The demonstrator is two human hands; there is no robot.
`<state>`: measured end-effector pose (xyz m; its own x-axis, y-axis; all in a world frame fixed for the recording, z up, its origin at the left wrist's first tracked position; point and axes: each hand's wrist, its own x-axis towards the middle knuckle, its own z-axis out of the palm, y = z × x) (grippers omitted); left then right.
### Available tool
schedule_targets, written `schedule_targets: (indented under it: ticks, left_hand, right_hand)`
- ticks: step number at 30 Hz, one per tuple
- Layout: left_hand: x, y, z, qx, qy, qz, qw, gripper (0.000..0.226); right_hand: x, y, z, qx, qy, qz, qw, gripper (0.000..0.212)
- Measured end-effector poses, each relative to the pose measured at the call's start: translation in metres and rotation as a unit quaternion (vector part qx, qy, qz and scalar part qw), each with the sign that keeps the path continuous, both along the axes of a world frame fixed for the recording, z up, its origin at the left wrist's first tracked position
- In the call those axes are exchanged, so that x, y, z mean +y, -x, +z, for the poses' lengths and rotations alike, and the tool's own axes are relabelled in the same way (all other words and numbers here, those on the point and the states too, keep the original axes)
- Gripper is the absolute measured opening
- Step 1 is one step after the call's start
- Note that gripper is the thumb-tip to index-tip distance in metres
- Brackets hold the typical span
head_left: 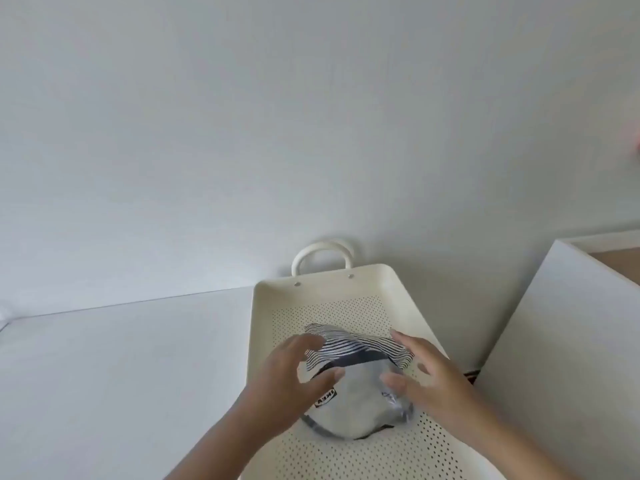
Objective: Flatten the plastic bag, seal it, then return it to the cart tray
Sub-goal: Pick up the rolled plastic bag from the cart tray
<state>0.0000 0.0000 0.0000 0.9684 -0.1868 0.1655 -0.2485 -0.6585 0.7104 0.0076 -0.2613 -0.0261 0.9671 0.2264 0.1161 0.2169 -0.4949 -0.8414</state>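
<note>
A crumpled plastic bag (356, 393) lies in the cream cart tray (332, 282), grey at the front with a black-and-white striped band at its far end and a small black label on its left. My left hand (294, 379) hovers at the bag's left side, fingers spread, thumb near the label. My right hand (429, 379) is at the bag's right side, fingers apart, fingertips touching or just above the plastic. Neither hand closes around the bag.
The tray has a perforated floor, raised walls and a looped handle (322, 252) at its far end. A white tabletop (121, 358) spreads to the left. A white box-like cabinet (568, 341) stands close on the right. A plain white wall is behind.
</note>
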Motion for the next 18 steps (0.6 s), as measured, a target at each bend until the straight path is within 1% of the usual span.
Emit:
schedule_targets:
  ticks: [1,2,4,5,7,9,11,12,14,16,18]
  left_hand:
    - [-0.003,-0.001,-0.002,0.004,-0.01,-0.015,1.0,0.062]
    - [-0.005,-0.001,-0.01,-0.003,-0.038,-0.029,0.999,0.068]
    - [-0.009,-0.003,-0.024,-0.024,-0.089,-0.049,0.995,0.073]
    - [-0.011,-0.004,-0.031,-0.039,-0.106,-0.056,0.992,0.072]
    - [-0.014,-0.006,-0.039,-0.076,-0.126,-0.059,0.987,0.061]
    - [-0.016,-0.006,-0.04,-0.112,-0.143,-0.05,0.982,0.041]
    - [-0.022,-0.004,-0.036,-0.135,-0.135,-0.038,0.981,0.023]
    - [-0.024,-0.001,-0.034,-0.138,-0.13,-0.029,0.981,0.02]
    - [-0.029,0.005,-0.026,-0.147,-0.134,0.0,0.98,0.024]
    - [-0.033,0.011,-0.014,-0.171,-0.139,0.029,0.975,0.032]
    - [-0.033,0.015,0.005,-0.207,-0.135,0.045,0.968,0.033]
  right_hand:
    - [0.001,-0.001,0.001,-0.006,0.008,0.01,1.0,0.069]
    - [0.004,-0.001,-0.002,-0.003,0.021,0.009,1.0,0.067]
    - [0.005,-0.002,-0.01,0.001,0.038,0.016,0.999,0.063]
    - [0.006,-0.001,-0.015,0.0,0.046,0.019,0.999,0.06]
    - [0.009,0.005,-0.021,-0.022,0.061,0.013,0.998,0.047]
    - [0.012,0.01,-0.021,-0.045,0.067,0.004,0.997,0.032]
    - [0.014,0.012,-0.018,-0.062,0.072,-0.024,0.995,0.019]
    - [0.016,0.013,-0.014,-0.07,0.078,-0.035,0.994,0.016]
    - [0.021,0.017,-0.002,-0.078,0.081,-0.052,0.992,0.016]
    - [0.027,0.021,0.018,-0.087,0.065,-0.07,0.992,0.016]
    - [0.034,0.026,0.04,-0.107,0.046,-0.081,0.99,0.016]
